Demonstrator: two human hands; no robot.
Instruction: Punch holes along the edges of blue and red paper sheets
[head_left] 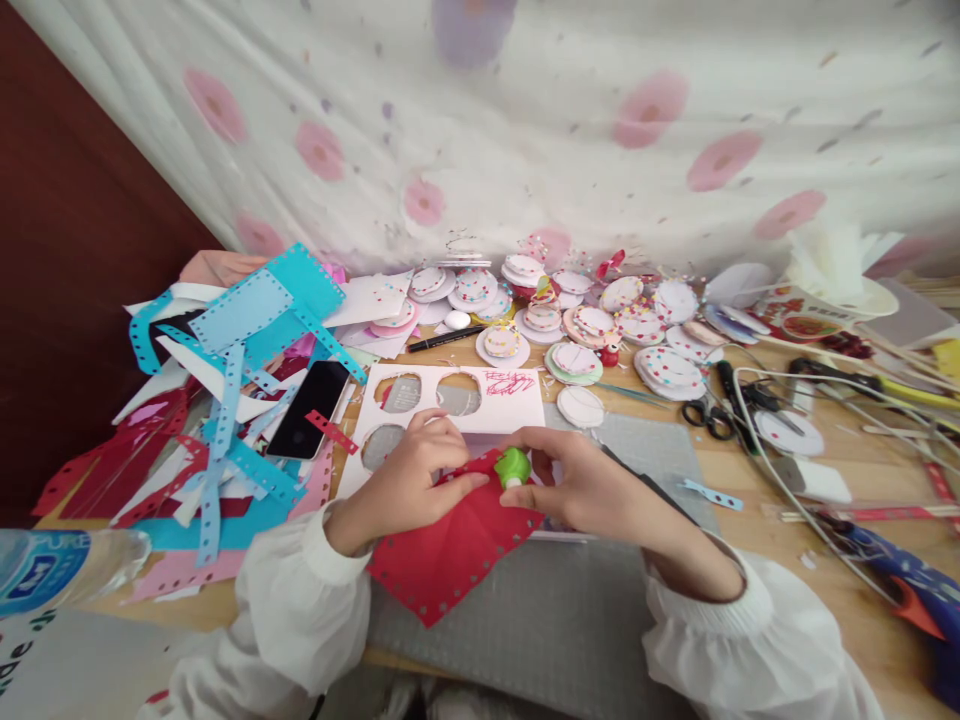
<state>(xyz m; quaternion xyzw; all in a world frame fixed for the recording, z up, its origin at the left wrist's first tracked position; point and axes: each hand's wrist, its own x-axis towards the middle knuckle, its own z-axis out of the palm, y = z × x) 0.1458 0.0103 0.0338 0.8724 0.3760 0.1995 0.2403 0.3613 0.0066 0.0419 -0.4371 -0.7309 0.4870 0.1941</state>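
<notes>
My left hand (416, 475) grips the top edge of a red paper sheet (450, 565) with small holes along its border. In my right hand (566, 480) is a small green object (513, 466) with a white lower part, pinched between thumb and fingers at the sheet's upper right. Behind my hands, a white card (480, 400) with round cut-outs and red scribbles lies on the table. The red sheet hangs over a grey cutting mat (517, 610).
Paper scraps (225, 400) and a black phone (307, 410) lie at left, near a plastic bottle (67, 570). Decorated paper discs (577, 360) line the back. Scissors (709, 418), a white cable (757, 450) and a paper bowl (810, 310) are at right.
</notes>
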